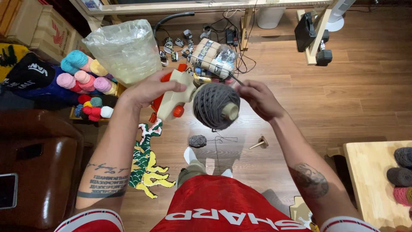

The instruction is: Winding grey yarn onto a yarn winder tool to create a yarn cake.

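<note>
While the person stands over a wooden floor, the left hand is closed around the cream body of a yarn winder with orange parts, held up in front of the chest. On the winder's spindle sits a cone of dark grey yarn, its pale core end pointing toward the camera. The right hand is just beside the cone on its right, fingers pinched together on what looks like a thin dark strand or handle at the cone's upper edge; exactly what the fingertips grip is too small to tell.

Below the cone, on the floor, lies a small ball of grey yarn with a loose strand trailing to the right, and near it a small wooden spindle. A tufted rug piece in green, yellow and white lies on the floor by the left forearm. Behind the left hand stands a clear plastic bag, and beside it a box of coloured yarn cones in teal, pink, yellow and red. A wrapped pack of beige yarn skeins rests farther back among cables. At the right edge, a light wooden counter carries dark grey and pink yarn balls. A brown leather chair fills the left lower corner.
</note>
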